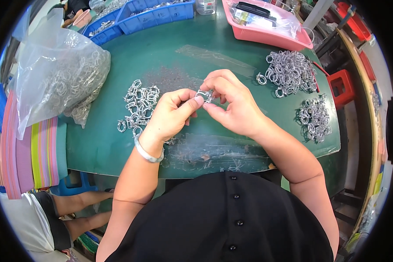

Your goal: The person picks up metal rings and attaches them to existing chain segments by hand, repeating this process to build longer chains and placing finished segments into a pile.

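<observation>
Because the silver metal ring fitting (201,93) is so small, it is held up between the two hands in the middle of the surface (118,157), where both can reach it at once. The left hand (172,109) has its thumb pressed against the near left side of the ring, its fingers drawn in narrow around it. The right hand (236,105) meets it from the other side, thumb and forefinger nearly together on the piece and the remaining fingers curled; their exact contact is partly hidden. Two opposed pinches like these would stop so light a part from turning.

A loose heap of similar rings (139,102) lies just beside the left wrist, probably for easy reach. Two more heaps sit well apart on the right, a larger far one (290,72) and a smaller near one (315,118); the gap between them seems meant to stop them mixing. At the far left, a translucent plastic bag (65,70) bulges with more rings, likely out of the way of the forearms. Blue bins (155,17) and a pink tray (270,39) line the far edge, which leaves the middle to the hands.
</observation>
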Demonstrator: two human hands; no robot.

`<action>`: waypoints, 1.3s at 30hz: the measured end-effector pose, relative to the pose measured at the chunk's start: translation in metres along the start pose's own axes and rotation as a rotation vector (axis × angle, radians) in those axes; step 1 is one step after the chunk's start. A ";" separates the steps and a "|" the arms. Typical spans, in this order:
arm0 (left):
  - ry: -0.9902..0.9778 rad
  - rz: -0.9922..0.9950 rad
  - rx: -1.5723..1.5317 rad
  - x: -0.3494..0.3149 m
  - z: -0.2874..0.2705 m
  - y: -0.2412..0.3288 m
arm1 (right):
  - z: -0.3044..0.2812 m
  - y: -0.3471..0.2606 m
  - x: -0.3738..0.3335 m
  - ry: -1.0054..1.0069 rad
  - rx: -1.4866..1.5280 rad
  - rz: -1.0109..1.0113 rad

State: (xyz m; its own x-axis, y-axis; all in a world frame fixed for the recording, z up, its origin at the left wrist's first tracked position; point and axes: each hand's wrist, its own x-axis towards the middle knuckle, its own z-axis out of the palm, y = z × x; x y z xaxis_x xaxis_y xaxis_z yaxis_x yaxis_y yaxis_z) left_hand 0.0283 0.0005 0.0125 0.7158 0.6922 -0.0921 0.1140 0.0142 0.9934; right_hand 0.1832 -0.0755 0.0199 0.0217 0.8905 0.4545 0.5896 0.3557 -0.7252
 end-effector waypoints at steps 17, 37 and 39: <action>-0.116 -0.146 -0.321 -0.001 -0.010 0.000 | 0.007 0.023 -0.010 -0.016 0.567 0.157; -0.018 -0.047 -0.295 0.002 0.001 -0.004 | 0.006 0.014 -0.010 0.089 0.063 -0.076; -0.007 -0.079 -0.327 0.001 0.000 -0.003 | 0.009 0.018 -0.011 0.093 0.209 -0.013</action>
State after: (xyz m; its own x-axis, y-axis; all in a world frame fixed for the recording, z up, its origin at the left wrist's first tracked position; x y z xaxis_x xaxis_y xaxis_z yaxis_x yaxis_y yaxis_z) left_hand 0.0287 0.0010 0.0091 0.7181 0.6751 -0.1688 -0.0573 0.2991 0.9525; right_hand 0.1864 -0.0768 -0.0027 0.0948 0.8588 0.5035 0.4105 0.4270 -0.8057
